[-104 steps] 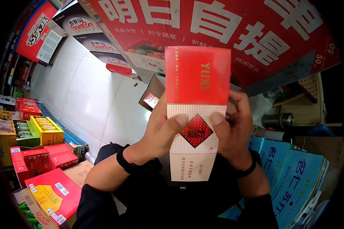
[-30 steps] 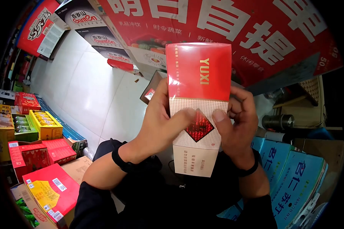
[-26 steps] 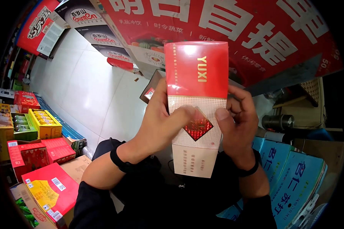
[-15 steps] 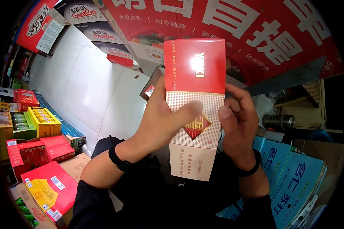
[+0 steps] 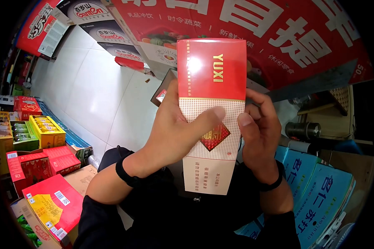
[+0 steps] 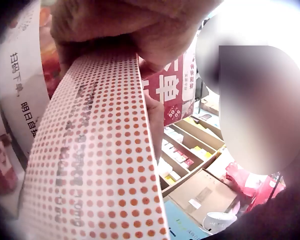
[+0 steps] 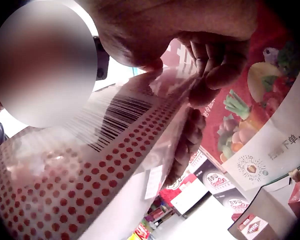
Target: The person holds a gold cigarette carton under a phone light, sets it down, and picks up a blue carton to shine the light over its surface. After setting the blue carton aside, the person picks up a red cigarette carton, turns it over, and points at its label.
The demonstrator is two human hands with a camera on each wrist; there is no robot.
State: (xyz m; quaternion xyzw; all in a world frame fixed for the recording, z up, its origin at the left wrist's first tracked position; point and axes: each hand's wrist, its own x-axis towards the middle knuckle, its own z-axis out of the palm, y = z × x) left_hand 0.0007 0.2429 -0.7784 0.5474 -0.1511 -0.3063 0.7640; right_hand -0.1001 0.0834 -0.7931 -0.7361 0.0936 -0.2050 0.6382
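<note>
A long red and white cigarette carton marked YUXI, in glossy clear film, stands lengthwise before my chest. My left hand grips its left side, the thumb lying across the front and partly covering the dark red diamond emblem. At the right edge, the right hand holds the carton with its thumb, its other fingers bent beside and behind. The left wrist view shows the carton's dotted side close up. In the right wrist view a barcode shows on the carton, with the right hand's fingers at its edge.
A big red printed box stands ahead, beside stacked black and white cartons. An open box with a red and white pack lies behind my left hand. Snack boxes line the left; blue cartons stand right.
My left thumb has slid right and up across the diamond. The right thumb has shifted from the front face to the right edge. The carton has risen slightly in view.
</note>
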